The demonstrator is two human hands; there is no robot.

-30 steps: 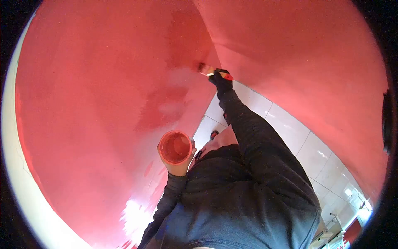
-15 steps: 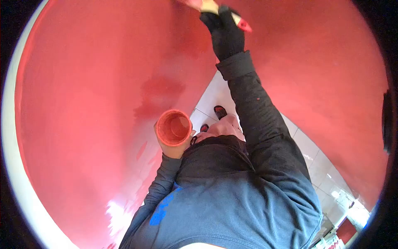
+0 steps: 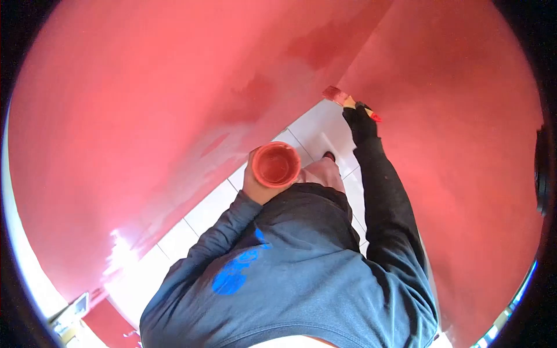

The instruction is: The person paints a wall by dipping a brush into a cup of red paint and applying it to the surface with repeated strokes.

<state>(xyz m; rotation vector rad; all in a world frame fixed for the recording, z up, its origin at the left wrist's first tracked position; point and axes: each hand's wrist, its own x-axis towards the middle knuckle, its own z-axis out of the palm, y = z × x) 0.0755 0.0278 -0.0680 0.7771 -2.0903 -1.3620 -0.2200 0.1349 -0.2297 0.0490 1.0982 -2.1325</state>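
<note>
My bare left hand point(image 3: 255, 188) is wrapped round a red paint cup point(image 3: 272, 152), held in front of my waist with its open top facing up. Red paint coats the cup's inside. In a black glove, my right hand point(image 3: 362, 124) grips a paintbrush point(image 3: 349, 102) with a pale handle and a red end. The reddened bristles point left, low down near the corner where the two walls meet. Darker, wet-looking red patches point(image 3: 255, 90) show on the left wall point(image 3: 133, 116).
Another red wall point(image 3: 464, 151) rises close along my right side. White floor tiles point(image 3: 200, 211) run between the walls, and one of my shoes point(image 3: 329, 156) shows on them. A dark round object point(image 3: 542, 168) sits at the far right edge of the view.
My right hand has brought the brush down from the top of the view to low in the corner. The cup has shifted slightly right and up, and the view has turned.
</note>
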